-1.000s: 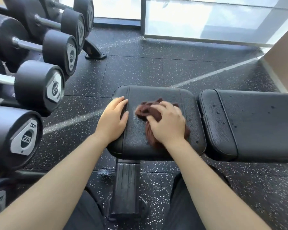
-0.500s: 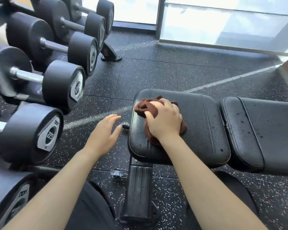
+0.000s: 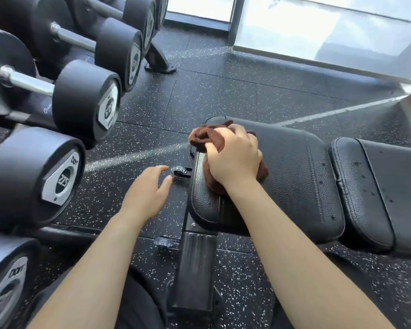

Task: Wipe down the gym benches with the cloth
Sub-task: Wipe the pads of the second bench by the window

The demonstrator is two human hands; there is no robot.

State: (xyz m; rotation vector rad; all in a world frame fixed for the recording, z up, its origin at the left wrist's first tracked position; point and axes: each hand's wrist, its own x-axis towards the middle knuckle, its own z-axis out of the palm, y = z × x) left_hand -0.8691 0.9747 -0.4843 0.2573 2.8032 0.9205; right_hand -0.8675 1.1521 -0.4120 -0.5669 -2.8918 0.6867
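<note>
A black padded bench seat [image 3: 294, 176] lies in front of me, with the longer back pad [image 3: 389, 186] to its right. A crumpled brown cloth [image 3: 204, 136] sits at the seat's left edge. My right hand [image 3: 233, 160] grips the cloth, fingers curled over it, pressing it onto the pad. My left hand [image 3: 147, 193] hovers over the floor just left of the seat, fingers loosely spread, holding nothing, near a small black wheel [image 3: 179, 172] on the bench frame.
A rack of large black dumbbells [image 3: 64, 172] fills the left side, close to my left arm. The bench's black foot [image 3: 195, 269] runs toward me below the seat. Speckled rubber floor [image 3: 211, 96] extends to glass panels [image 3: 318, 27] at the back.
My left hand came off the seat's left edge and now hangs over the floor. My right hand slid the cloth leftward to the seat's left edge. The view shifted left.
</note>
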